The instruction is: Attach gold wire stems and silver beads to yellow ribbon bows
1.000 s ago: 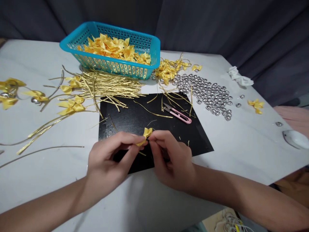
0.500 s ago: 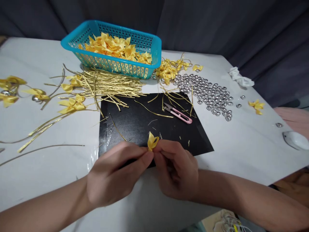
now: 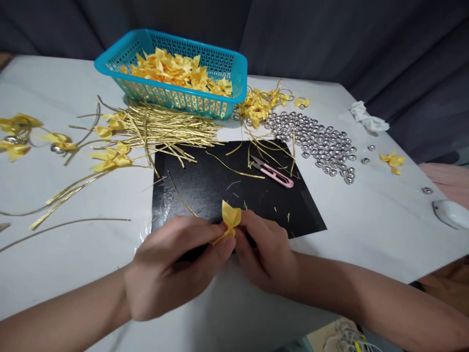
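A small yellow ribbon bow (image 3: 230,215) is pinched between both hands, above the near edge of a black mat (image 3: 205,190). My left hand (image 3: 172,266) is closed, its thumb and forefinger on the bow's knot and lower tail. From the other side, the fingertips of my right hand (image 3: 266,249) press against the bow, also closed. Part of the bow is hidden behind the fingers. Beyond the hands, pink thread snips (image 3: 274,175) lie on the mat among gold cord offcuts.
A blue basket (image 3: 176,93) of yellow bows stands at the back. Before it lies a heap of gold cords (image 3: 172,127). Silver beads (image 3: 315,144) are spread right of the mat, near finished-looking yellow bows (image 3: 256,105). A white crumpled cloth (image 3: 368,119) lies at far right.
The bow has turned and shows more of its loops and a lower tail at the left. My right hand has shifted its fingers slightly.
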Motion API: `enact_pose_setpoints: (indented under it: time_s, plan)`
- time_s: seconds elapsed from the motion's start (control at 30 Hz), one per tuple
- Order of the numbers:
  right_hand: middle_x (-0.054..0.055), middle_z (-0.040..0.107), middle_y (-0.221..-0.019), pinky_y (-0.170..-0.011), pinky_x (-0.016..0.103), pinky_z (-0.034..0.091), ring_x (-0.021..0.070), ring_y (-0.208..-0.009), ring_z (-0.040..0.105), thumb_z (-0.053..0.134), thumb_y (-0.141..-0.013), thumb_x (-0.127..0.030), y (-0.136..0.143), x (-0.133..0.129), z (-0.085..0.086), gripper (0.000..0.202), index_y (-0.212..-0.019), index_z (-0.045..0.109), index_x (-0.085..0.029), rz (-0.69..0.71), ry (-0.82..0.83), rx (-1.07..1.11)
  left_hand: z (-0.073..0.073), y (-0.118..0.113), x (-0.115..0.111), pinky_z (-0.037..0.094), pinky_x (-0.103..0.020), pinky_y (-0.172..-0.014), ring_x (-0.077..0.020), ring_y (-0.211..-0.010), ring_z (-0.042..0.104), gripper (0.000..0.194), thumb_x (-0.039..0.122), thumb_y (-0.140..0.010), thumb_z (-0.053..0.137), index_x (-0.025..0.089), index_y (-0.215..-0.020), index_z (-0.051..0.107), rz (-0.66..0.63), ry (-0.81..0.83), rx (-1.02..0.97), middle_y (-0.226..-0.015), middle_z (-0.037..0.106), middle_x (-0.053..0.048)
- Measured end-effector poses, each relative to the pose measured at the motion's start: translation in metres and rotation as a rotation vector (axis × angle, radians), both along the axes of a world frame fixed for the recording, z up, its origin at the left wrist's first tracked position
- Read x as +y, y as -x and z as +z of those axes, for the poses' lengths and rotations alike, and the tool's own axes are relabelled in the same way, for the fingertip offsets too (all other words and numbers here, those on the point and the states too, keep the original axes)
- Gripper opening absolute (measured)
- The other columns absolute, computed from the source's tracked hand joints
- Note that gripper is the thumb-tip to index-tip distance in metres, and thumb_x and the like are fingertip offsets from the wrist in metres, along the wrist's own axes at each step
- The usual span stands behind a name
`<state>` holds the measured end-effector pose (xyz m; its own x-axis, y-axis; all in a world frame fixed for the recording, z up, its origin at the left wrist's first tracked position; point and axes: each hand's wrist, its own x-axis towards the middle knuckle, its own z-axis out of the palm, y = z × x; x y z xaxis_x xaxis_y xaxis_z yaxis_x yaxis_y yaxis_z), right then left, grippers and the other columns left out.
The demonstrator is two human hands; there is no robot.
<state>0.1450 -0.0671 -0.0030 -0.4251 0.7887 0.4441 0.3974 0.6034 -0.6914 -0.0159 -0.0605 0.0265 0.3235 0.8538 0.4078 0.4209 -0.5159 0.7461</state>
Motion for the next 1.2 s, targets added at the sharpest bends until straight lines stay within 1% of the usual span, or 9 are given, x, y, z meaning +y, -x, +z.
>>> enact_pose_setpoints:
  time_s: [0.1, 0.23, 0.37, 0.53, 0.73, 0.83, 0.93, 1.03, 1.2]
  plan:
    - [0.001, 0.052, -0.067, -0.049, 0.021, 0.041, 0.0119, -0.056, 0.048, 0.037, -0.085, -0.004, 0.001, 0.001, -0.002, 0.016, -0.082, 0.043, -0.019, 0.062, -0.039, -0.051, -0.003, 0.0, -0.002, 0.047, -0.02, -0.035, -0.012, -0.034, 0.055, 0.021, 0.014, -0.078, 0.054, 0.026, -0.063, 0.064, 0.008, -0.084, -0.003, -0.046, 0.064, 0.002]
    - [0.001, 0.051, -0.069, -0.05, 0.021, 0.039, 0.0111, -0.055, 0.045, 0.035, -0.084, -0.003, 0.001, -0.001, -0.004, 0.018, -0.085, 0.042, -0.019, 0.102, -0.02, -0.016, -0.012, 0.006, -0.007, 0.057, -0.019, -0.049, -0.0139, -0.051, 0.067, 0.021, 0.008, -0.073, 0.061, 0.028, -0.077, 0.065, 0.039, -0.176, -0.035, -0.066, 0.073, 0.001]
    - [0.0, 0.05, -0.07, -0.051, 0.02, 0.039, 0.0104, -0.056, 0.045, 0.035, -0.085, -0.003, 0.001, -0.004, -0.003, 0.019, -0.086, 0.043, -0.02, 0.084, 0.043, 0.041, -0.017, 0.015, -0.007, 0.06, -0.018, -0.058, -0.015, -0.064, 0.072, 0.031, 0.001, -0.073, 0.058, 0.027, -0.089, 0.065, -0.101, -0.293, 0.059, -0.08, 0.076, -0.002]
    - [-0.001, 0.048, -0.069, -0.053, 0.02, 0.04, 0.0099, -0.057, 0.044, 0.037, -0.084, -0.003, 0.003, -0.006, -0.001, 0.018, -0.083, 0.044, -0.02, 0.084, 0.084, 0.135, -0.019, 0.023, -0.003, 0.062, -0.023, -0.067, -0.0191, -0.075, 0.073, 0.034, 0.004, -0.074, 0.058, 0.026, -0.099, 0.065, -0.232, -0.388, 0.228, -0.088, 0.077, -0.004]
    - [-0.002, 0.047, -0.068, -0.056, 0.02, 0.042, 0.0093, -0.059, 0.045, 0.035, -0.089, -0.008, 0.004, -0.001, 0.002, 0.016, -0.082, 0.044, -0.019, 0.138, 0.252, 0.173, -0.016, 0.019, -0.001, 0.062, -0.021, -0.062, -0.0171, -0.066, 0.072, 0.027, 0.007, -0.076, 0.06, 0.027, -0.09, 0.069, -0.128, -0.436, 0.2, -0.077, 0.076, -0.001]
    - [0.0, 0.052, -0.071, -0.059, 0.021, 0.046, 0.0108, -0.064, 0.051, 0.035, -0.091, -0.012, 0.003, 0.004, 0.0, 0.013, -0.083, 0.044, -0.018, 0.189, 0.296, 0.106, -0.021, 0.017, -0.009, 0.062, -0.021, -0.071, -0.0172, -0.076, 0.073, 0.028, 0.008, -0.078, 0.062, 0.028, -0.097, 0.069, -0.141, -0.428, 0.206, -0.083, 0.077, 0.001]
    - [0.005, 0.057, -0.074, -0.062, 0.024, 0.049, 0.0136, -0.066, 0.056, 0.036, -0.09, -0.013, 0.0, 0.007, -0.003, 0.012, -0.085, 0.047, -0.015, 0.214, 0.228, -0.003, -0.03, 0.015, -0.022, 0.061, -0.027, -0.082, -0.017, -0.089, 0.071, 0.034, 0.005, -0.086, 0.053, 0.03, -0.107, 0.064, -0.017, -0.342, 0.164, -0.094, 0.076, 0.002]
    - [0.007, 0.059, -0.073, -0.06, 0.025, 0.049, 0.015, -0.064, 0.055, 0.034, -0.088, -0.011, -0.002, 0.006, -0.006, 0.015, -0.083, 0.048, -0.015, 0.255, 0.136, -0.095, -0.035, 0.014, -0.029, 0.058, -0.025, -0.087, -0.0154, -0.093, 0.069, 0.033, 0.007, -0.089, 0.051, 0.029, -0.11, 0.063, -0.029, -0.331, 0.153, -0.098, 0.075, 0.002]
    - [0.003, 0.055, -0.067, -0.055, 0.022, 0.045, 0.0129, -0.057, 0.049, 0.034, -0.086, -0.009, -0.002, 0.005, -0.007, 0.017, -0.075, 0.043, -0.019, 0.254, 0.141, -0.07, -0.033, 0.014, -0.027, 0.057, -0.024, -0.085, -0.0145, -0.089, 0.069, 0.035, 0.004, -0.089, 0.049, 0.027, -0.111, 0.062, -0.041, -0.341, 0.194, -0.095, 0.074, 0.003]
